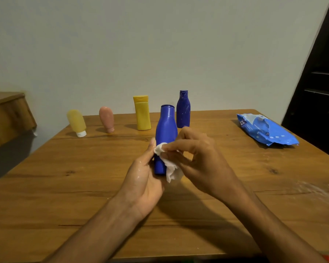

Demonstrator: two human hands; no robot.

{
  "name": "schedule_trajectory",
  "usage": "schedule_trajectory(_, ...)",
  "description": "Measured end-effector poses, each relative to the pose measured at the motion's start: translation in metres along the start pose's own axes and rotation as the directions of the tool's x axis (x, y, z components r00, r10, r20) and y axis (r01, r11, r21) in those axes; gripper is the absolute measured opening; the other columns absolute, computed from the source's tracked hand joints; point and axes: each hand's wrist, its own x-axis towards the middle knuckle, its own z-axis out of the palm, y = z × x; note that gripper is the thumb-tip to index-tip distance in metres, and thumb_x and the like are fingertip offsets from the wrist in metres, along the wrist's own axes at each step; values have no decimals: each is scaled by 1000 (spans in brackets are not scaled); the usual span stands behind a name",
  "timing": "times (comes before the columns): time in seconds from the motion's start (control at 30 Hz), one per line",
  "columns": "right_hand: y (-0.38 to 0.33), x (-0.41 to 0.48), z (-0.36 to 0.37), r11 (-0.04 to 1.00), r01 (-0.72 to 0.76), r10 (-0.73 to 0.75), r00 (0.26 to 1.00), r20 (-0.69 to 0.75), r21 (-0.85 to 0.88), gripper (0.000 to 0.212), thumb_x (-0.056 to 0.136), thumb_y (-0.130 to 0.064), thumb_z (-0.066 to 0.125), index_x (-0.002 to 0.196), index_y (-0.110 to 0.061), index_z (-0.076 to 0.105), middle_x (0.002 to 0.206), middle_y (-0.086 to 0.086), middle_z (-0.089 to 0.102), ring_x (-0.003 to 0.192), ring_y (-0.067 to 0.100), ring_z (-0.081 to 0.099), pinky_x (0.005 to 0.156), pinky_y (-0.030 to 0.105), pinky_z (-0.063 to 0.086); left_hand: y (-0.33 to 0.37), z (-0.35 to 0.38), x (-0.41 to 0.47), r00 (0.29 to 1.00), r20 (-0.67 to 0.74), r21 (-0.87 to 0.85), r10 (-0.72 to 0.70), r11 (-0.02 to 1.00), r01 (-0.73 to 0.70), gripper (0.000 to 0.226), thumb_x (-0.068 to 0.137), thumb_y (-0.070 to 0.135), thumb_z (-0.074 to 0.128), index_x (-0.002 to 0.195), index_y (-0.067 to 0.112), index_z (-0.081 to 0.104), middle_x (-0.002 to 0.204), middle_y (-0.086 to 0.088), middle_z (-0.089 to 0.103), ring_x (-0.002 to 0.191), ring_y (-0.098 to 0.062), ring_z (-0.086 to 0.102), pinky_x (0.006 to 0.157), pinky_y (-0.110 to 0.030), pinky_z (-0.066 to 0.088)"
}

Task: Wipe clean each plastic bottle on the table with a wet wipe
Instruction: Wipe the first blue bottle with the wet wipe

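- At the middle of the table (65, 186) we hold a blue bottle (166, 128) upright; our hands hide its base, so we cannot tell whether it touches the wood.
- Our left hand (144, 179) grips the bottle's lower part from the left, thumb lying up along its side, skin shiny with wetness.
- Our right hand (199, 158) pinches a crumpled white wet wipe (171, 168) between thumb and forefinger and presses it on the bottle's middle; the other fingers curl loosely behind.
- Part of the wipe hangs down over the bottle's lower right side.
- Just behind the held bottle and slightly right, a second blue bottle (183, 111) stands near the far edge, its lower left part hidden by the one we hold.
- Left of that stands a yellow bottle (141, 113) with a flip cap, upright.
- Further left a pink tube (106, 119) stands on its cap, leaning a little.
- At the far left corner a pale yellow tube (76, 122) stands on a white cap, also leaning.
- On the right side, well apart from the bottles, lies a blue pack of wipes (264, 130), crumpled.
- Nearer us on the right the wood shows pale wet smears (311, 186).
- Beyond the left edge is a wooden cabinet (8, 114); at the right, dark shelving (315, 82); behind it all, a plain wall (160, 44).
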Motion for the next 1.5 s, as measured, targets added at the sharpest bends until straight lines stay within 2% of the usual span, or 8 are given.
schedule_trajectory(0.13, 9, 6, -7, 998, -66, 65, 978, -199, -2, 27, 83, -30, 59, 102, -14, 69, 90, -4, 55, 80, 10, 54, 64, 14, 43, -12, -1, -3, 999, 18, 54, -34, 998, 33, 38, 95, 29, 51, 126, 11, 62, 120, -16, 69, 100, -24, 67, 101, -42, 46)
schedule_trajectory(0.3, 22, 9, -12, 990, -115, 83, 942, -326, -82, 24, 85, -17, 63, 108, -14, 68, 91, -2, 55, 79, 0, 49, 71, 6, 40, -21, -1, -7, 998, 25, 140, -50, 989, 46, 40, 86, 33, 56, 120, 14, 67, 114, -19, 70, 94, -28, 66, 87, -39, 50)
schedule_trajectory(0.4, 21, 10, -11, 989, -122, 95, 959, -267, -83, 25, 87, -19, 60, 110, -14, 68, 97, -3, 52, 85, -1, 48, 72, 8, 42, -21, 1, -7, 999, 19, 130, -41, 991, 38, 37, 89, 30, 54, 120, 13, 66, 112, -19, 71, 94, -28, 67, 91, -40, 50)
schedule_trajectory(0.53, 13, 5, -1, 996, -83, 80, 993, -91, -36, 35, 87, -36, 48, 113, -19, 65, 106, -4, 52, 96, 19, 54, 75, 38, 51, -14, 2, -4, 1000, 19, 72, -19, 997, 17, 38, 95, 29, 50, 127, 11, 62, 116, -15, 70, 95, -23, 70, 94, -39, 49)
schedule_trajectory(0.6, 10, 3, 5, 999, -38, 37, 997, -61, -17, 32, 88, -34, 50, 113, -21, 64, 105, -6, 52, 93, 20, 55, 72, 41, 50, -8, 2, -1, 1000, 15, 29, -12, 1000, 12, 39, 97, 28, 48, 130, 10, 59, 111, -14, 71, 91, -20, 70, 87, -36, 51)
schedule_trajectory(0.9, -3, -3, 8, 974, 215, -215, 977, 2, -67, 29, 86, -33, 51, 105, -19, 67, 96, -2, 59, 89, 2, 45, 66, 24, 43, 20, 0, 1, 998, 66, -30, -22, 999, 24, 56, 93, 40, 53, 131, 0, 53, 93, -17, 66, 82, -21, 69, 72, -34, 60)
schedule_trajectory(1.17, 9, -3, 8, 996, 42, -60, 973, -221, -85, 33, 88, -34, 48, 111, -19, 65, 101, -2, 58, 88, 14, 53, 67, 28, 47, 2, 3, -4, 997, 71, 17, 15, 1000, -16, 43, 98, 33, 46, 133, 9, 57, 121, -17, 67, 104, -22, 65, 104, -41, 44)
schedule_trajectory(1.5, 0, -8, 17, 996, 65, -71, 992, -102, -61, 31, 87, -37, 48, 111, -24, 62, 103, -6, 58, 92, 10, 51, 70, 28, 48, 20, -1, 4, 1000, 13, -40, -12, 999, 12, 52, 98, 40, 49, 134, 2, 54, 107, -18, 66, 91, -22, 68, 82, -37, 56)
